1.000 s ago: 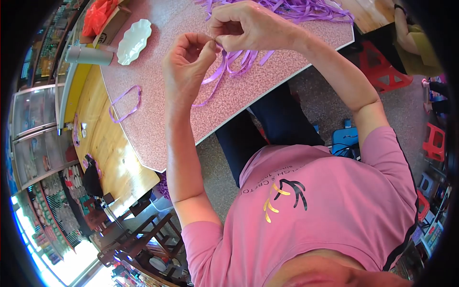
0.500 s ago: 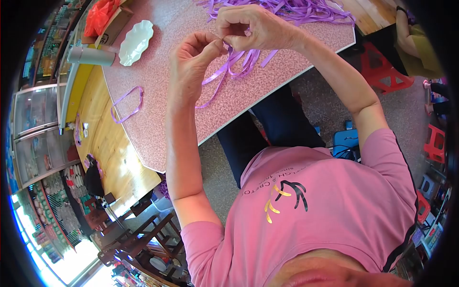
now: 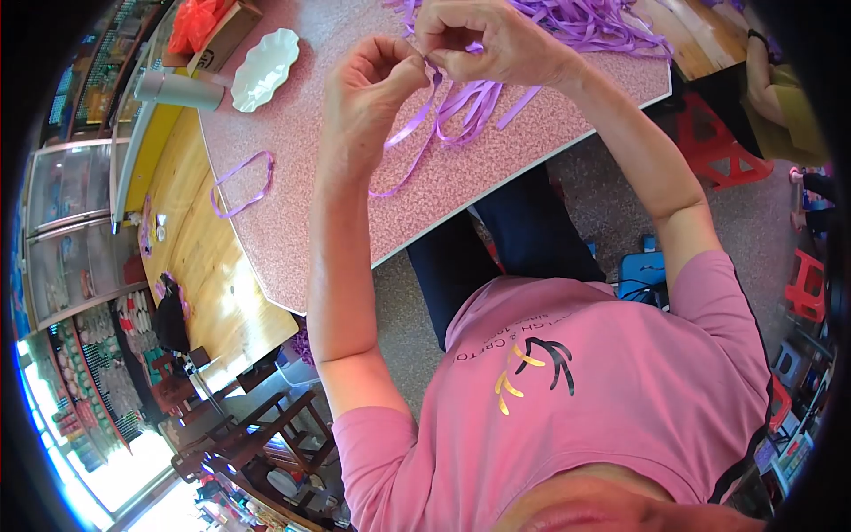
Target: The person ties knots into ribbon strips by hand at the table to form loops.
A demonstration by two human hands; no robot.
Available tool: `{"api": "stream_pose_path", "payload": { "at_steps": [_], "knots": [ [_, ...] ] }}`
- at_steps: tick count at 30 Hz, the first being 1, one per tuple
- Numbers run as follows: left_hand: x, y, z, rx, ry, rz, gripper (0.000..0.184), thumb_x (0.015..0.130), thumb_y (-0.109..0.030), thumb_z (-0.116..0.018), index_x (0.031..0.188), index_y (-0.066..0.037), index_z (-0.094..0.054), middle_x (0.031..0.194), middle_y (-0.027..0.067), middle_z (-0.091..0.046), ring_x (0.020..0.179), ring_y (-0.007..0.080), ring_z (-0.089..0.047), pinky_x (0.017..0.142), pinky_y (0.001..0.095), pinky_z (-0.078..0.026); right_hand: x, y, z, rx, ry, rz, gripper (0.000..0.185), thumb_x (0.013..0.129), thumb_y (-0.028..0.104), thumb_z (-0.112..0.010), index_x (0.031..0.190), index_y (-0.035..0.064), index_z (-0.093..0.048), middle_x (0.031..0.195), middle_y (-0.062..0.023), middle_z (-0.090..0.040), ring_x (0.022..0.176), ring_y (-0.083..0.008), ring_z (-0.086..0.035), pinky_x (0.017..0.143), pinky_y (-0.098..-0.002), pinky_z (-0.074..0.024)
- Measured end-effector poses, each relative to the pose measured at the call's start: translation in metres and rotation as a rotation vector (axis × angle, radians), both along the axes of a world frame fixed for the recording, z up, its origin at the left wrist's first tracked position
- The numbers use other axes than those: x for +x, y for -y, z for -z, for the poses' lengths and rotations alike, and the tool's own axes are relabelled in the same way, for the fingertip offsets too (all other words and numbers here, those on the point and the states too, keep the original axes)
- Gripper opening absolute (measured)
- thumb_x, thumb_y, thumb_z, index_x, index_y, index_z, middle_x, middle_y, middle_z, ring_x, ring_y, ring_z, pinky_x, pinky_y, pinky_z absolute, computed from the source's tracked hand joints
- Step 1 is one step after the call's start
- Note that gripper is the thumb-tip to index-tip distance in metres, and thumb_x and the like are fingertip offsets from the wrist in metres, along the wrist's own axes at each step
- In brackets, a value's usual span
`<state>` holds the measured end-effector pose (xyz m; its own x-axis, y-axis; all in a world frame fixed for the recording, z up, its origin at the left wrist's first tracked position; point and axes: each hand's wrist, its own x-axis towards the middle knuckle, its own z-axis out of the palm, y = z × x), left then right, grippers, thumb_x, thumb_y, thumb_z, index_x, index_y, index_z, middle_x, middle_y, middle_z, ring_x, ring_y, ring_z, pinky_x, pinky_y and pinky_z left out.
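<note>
My left hand (image 3: 370,102) is above the table, its thumb and forefinger pinched on a thin purple ribbon (image 3: 409,133). Right beside it, my right hand (image 3: 496,46) pinches the same ribbon, the fingertips of both hands almost touching. A small darker purple knot or bead shows just under the fingertips; its exact form I cannot make out. From there the ribbon hangs in a loop down to the table. More purple ribbon strands (image 3: 470,111) lie under my right hand, and a large heap of ribbons (image 3: 589,27) is beyond it.
One closed ribbon loop (image 3: 268,182) lies on the pink speckled table (image 3: 292,239) at left. Farther back are a white scalloped dish (image 3: 266,71), a grey-green tumbler (image 3: 177,89) and a box with a red bag (image 3: 191,25). A red stool (image 3: 718,146) and another person's arm (image 3: 761,84) are at right.
Both hands have shifted slightly up in the view, still pinching the ribbon. The dark knot or bead now shows more clearly below the fingertips. The whole view has moved a little.
</note>
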<state>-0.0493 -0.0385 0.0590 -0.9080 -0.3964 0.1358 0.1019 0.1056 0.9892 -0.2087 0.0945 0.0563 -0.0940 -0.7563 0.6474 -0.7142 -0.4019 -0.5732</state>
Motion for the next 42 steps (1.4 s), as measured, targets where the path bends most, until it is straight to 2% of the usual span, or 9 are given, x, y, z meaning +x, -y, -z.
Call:
{"api": "stream_pose_path", "payload": {
  "at_steps": [2, 4, 7, 10, 15, 21, 31, 36, 42],
  "knots": [
    [0.001, -0.003, 0.004, 0.067, -0.043, 0.034, 0.009, 0.086, -0.006, -0.067, 0.092, -0.001, -0.064, 0.085, 0.0011, -0.064, 0.077, 0.0069, -0.058, 0.073, 0.0208, -0.047, 0.006, -0.002, 0.003, 0.112, 0.468, -0.255, 0.012, 0.076, -0.001, -0.064, 0.087, 0.0036, -0.062, 0.073, -0.0071, -0.058, 0.065, -0.0168, -0.058, 0.058, -0.0286, -0.0473],
    [0.003, -0.005, 0.007, 0.171, -0.090, 0.065, 0.006, 0.088, -0.005, -0.065, 0.093, -0.001, -0.063, 0.086, 0.0032, -0.065, 0.079, 0.0092, -0.060, 0.076, 0.0222, -0.048, 0.005, 0.001, 0.018, 0.128, 0.445, -0.225, 0.011, 0.079, 0.000, -0.065, 0.089, 0.0031, -0.061, 0.077, -0.0052, -0.060, 0.068, -0.0141, -0.060, 0.059, -0.0258, -0.0491],
    [0.006, -0.013, 0.014, 0.252, -0.136, 0.079, 0.006, 0.089, -0.005, -0.063, 0.092, -0.001, -0.062, 0.086, 0.0048, -0.065, 0.080, 0.0113, -0.062, 0.075, 0.0233, -0.048, 0.008, 0.006, 0.036, 0.074, 0.516, -0.271, 0.005, 0.093, 0.000, -0.055, 0.094, 0.0039, -0.058, 0.087, 0.0003, -0.057, 0.073, -0.0065, -0.060, 0.065, -0.0217, -0.0516],
    [0.007, -0.019, 0.019, 0.301, -0.161, 0.036, 0.007, 0.090, -0.005, -0.065, 0.094, -0.001, -0.061, 0.085, 0.0058, -0.066, 0.079, 0.0117, -0.062, 0.074, 0.0234, -0.049, 0.015, 0.000, 0.034, 0.083, 0.596, -0.242, 0.006, 0.091, -0.001, -0.055, 0.093, 0.0037, -0.057, 0.089, -0.0004, -0.056, 0.075, -0.0062, -0.059, 0.066, -0.0210, -0.0509],
    [0.011, -0.035, 0.030, 0.229, -0.330, -0.189, 0.015, 0.091, -0.005, -0.070, 0.100, -0.002, -0.058, 0.095, 0.0065, -0.064, 0.082, 0.0094, -0.060, 0.074, 0.0224, -0.049, 0.022, -0.004, 0.032, 0.026, 0.479, -0.142, 0.007, 0.087, -0.003, -0.056, 0.091, 0.0026, -0.057, 0.091, -0.0002, -0.056, 0.078, -0.0063, -0.057, 0.068, -0.0207, -0.0498],
    [0.019, -0.048, 0.033, 0.031, -0.301, -0.320, 0.018, 0.090, -0.003, -0.070, 0.104, -0.001, -0.057, 0.098, 0.0040, -0.062, 0.088, 0.0088, -0.059, 0.080, 0.0234, -0.050, 0.032, -0.007, 0.032, -0.060, 0.296, -0.004, 0.012, 0.080, -0.006, -0.059, 0.089, 0.0016, -0.057, 0.091, -0.0019, -0.056, 0.083, -0.0081, -0.057, 0.071, -0.0228, -0.0495],
    [0.024, -0.043, 0.038, -0.268, -0.295, -0.318, 0.016, 0.084, 0.004, -0.070, 0.097, -0.001, -0.060, 0.090, 0.0050, -0.063, 0.084, 0.0110, -0.061, 0.079, 0.0265, -0.052, 0.033, -0.010, 0.024, -0.101, 0.013, 0.033, 0.020, 0.071, -0.011, -0.064, 0.085, 0.0017, -0.057, 0.085, -0.0067, -0.057, 0.077, -0.0184, -0.060, 0.067, -0.0283, -0.0508],
    [0.025, -0.041, 0.040, -0.457, -0.341, -0.345, 0.018, 0.081, 0.004, -0.070, 0.094, -0.002, -0.059, 0.088, 0.0080, -0.063, 0.081, 0.0152, -0.064, 0.075, 0.0284, -0.052, 0.032, -0.009, 0.022, -0.082, -0.006, 0.013, 0.021, 0.070, -0.012, -0.063, 0.085, 0.0016, -0.057, 0.084, -0.0067, -0.056, 0.077, -0.0188, -0.059, 0.066, -0.0287, -0.0500],
    [0.028, -0.040, 0.042, -0.503, -0.324, -0.369, 0.020, 0.080, 0.003, -0.071, 0.094, -0.003, -0.059, 0.086, 0.0080, -0.063, 0.080, 0.0156, -0.064, 0.075, 0.0285, -0.051, 0.035, -0.009, 0.025, -0.042, 0.049, -0.008, 0.020, 0.069, -0.011, -0.062, 0.084, 0.0016, -0.056, 0.083, -0.0068, -0.055, 0.076, -0.0186, -0.058, 0.066, -0.0288, -0.0493]
  ]
}}
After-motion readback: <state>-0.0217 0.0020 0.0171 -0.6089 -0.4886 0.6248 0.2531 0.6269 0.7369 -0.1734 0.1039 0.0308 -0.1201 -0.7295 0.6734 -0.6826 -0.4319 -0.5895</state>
